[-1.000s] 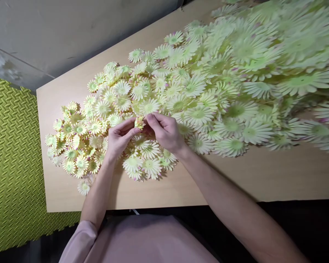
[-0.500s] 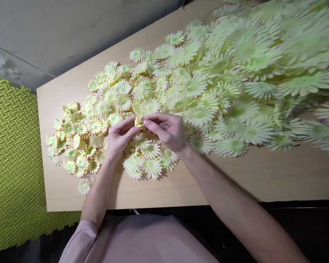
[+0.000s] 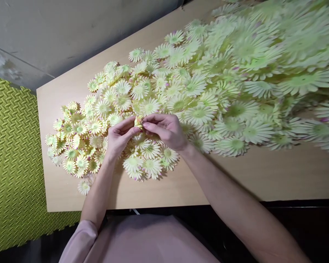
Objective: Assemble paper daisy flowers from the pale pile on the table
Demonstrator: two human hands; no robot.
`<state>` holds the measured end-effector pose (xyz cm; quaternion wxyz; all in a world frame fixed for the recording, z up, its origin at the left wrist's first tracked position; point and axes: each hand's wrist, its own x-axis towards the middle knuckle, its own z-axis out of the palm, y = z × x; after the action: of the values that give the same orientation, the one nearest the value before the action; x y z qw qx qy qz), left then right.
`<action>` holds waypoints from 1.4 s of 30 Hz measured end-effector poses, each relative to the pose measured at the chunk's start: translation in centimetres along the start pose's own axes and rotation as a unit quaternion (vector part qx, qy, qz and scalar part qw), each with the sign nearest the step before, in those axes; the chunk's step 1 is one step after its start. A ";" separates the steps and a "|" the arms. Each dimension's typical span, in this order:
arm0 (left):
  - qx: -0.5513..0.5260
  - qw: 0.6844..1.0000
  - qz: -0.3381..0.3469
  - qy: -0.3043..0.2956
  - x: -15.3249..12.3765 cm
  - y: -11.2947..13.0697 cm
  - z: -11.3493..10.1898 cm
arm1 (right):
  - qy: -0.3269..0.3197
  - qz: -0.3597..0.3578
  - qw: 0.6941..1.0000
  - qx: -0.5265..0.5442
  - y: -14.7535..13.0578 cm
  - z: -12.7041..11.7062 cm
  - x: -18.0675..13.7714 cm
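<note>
Between my fingertips is a small yellow artificial flower (image 3: 138, 121) with pinkish petal tips, its petals bunched together. My left hand (image 3: 120, 137) pinches it from the left, thumb below and forefinger above. From the other side, the thumb and forefinger of my right hand (image 3: 164, 130) close on its right edge. Both hands hover over a heap of pale yellow-green artificial daisies (image 3: 150, 106), some with purple tips. A cluster of daisies (image 3: 150, 160) lies just below my hands. My fingers partly hide the held flower.
The heap spreads across a light wooden table (image 3: 167, 193), with larger blooms (image 3: 246, 47) at the right. A grey wall (image 3: 71, 33) runs along the table's far edge. Green woven-textured matting (image 3: 13, 157) stands at the left.
My right fingers have shifted slightly on the held flower, and more of its yellow petals show between the fingertips. My left hand stays nearly still.
</note>
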<state>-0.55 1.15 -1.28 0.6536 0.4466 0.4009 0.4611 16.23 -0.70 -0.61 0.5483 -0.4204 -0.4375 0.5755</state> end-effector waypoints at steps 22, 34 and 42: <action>-0.108 0.992 -0.032 0.060 0.2 0.6 -0.4 | -0.168 0.088 0.975 0.118 0.0 -1.0 0.1; -0.131 0.989 0.007 0.067 0.3 1.3 -0.8 | -0.047 0.023 0.970 0.236 -0.8 -1.9 0.4; -0.064 0.995 0.006 0.072 0.4 0.4 -0.5 | 0.014 -0.003 1.000 0.024 -0.2 -1.1 0.7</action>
<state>-1.03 1.69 -1.08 0.6474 0.3719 0.4139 0.5208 17.29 0.05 -0.72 0.5659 -0.4140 -0.4171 0.5782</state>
